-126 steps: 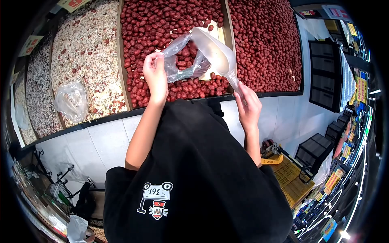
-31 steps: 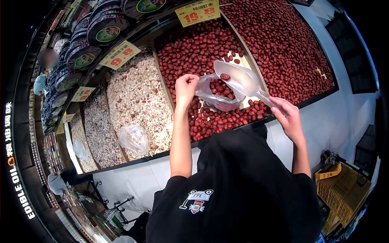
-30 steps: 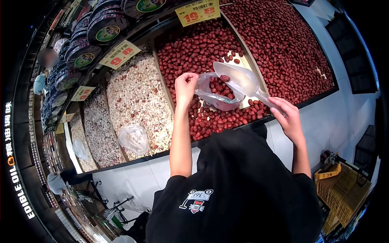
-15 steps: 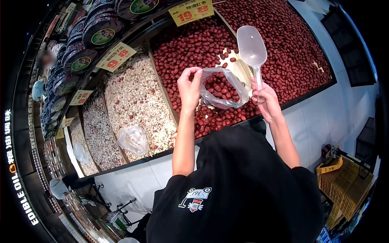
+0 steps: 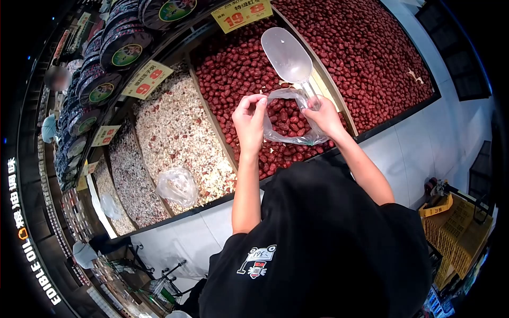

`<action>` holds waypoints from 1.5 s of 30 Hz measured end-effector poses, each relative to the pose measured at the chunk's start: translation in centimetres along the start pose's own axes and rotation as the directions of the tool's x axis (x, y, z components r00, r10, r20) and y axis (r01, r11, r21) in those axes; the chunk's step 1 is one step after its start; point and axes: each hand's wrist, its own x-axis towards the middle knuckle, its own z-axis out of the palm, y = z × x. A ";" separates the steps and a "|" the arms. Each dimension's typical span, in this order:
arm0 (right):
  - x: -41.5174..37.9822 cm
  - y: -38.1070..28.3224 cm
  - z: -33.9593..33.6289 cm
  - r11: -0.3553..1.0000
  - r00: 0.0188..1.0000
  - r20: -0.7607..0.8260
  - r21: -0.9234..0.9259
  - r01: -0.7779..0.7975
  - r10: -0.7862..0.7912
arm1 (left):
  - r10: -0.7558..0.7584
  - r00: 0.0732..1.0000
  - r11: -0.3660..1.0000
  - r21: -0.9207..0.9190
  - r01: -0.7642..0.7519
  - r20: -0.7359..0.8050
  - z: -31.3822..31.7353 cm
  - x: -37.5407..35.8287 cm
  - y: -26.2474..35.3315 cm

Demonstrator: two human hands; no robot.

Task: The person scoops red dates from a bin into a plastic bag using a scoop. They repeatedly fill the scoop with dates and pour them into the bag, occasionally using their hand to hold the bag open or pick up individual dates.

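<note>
A clear plastic bag [image 5: 273,134] with red dates in it hangs open over a bin of red dates [image 5: 225,61]. My left hand [image 5: 249,121] pinches the left side of its rim. At the right side of the rim, my right hand [image 5: 324,115] is closed round the handle of a clear plastic scoop [image 5: 287,54]; its fingers also appear to touch the bag. The scoop's bowl is empty and points up and left, above the dates. Part of the handle is hidden by the hand.
Left of the dates lies a bin of pale mixed grains [image 5: 175,124] with a crumpled plastic bag [image 5: 177,186] on it. Yellow price signs [image 5: 147,79] and round packages [image 5: 126,52] line the back. Woven baskets [image 5: 458,233] stand at the right; a person is far left.
My right hand has moved left to the bag's rim, and the scoop has swung left with it. My left hand still holds the bag. The view has shifted slightly.
</note>
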 end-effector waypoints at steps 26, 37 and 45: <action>-0.2 5.5 -4.2 0.037 0.911 0.297 0.947 -0.320 0.287 | -0.740 0.539 -0.028 -0.819 0.573 0.402 -2.9 -7.3 -8.7; 0.0 4.0 -3.8 0.995 0.986 -0.168 0.095 0.009 0.007 | -0.263 0.912 0.939 0.134 0.317 -0.315 -6.7 -5.9 -13.6; -0.2 -0.4 -1.1 0.935 0.968 -0.170 -0.335 0.117 -0.182 | 0.124 0.991 0.534 0.839 -0.110 0.051 -1.8 -3.2 -7.4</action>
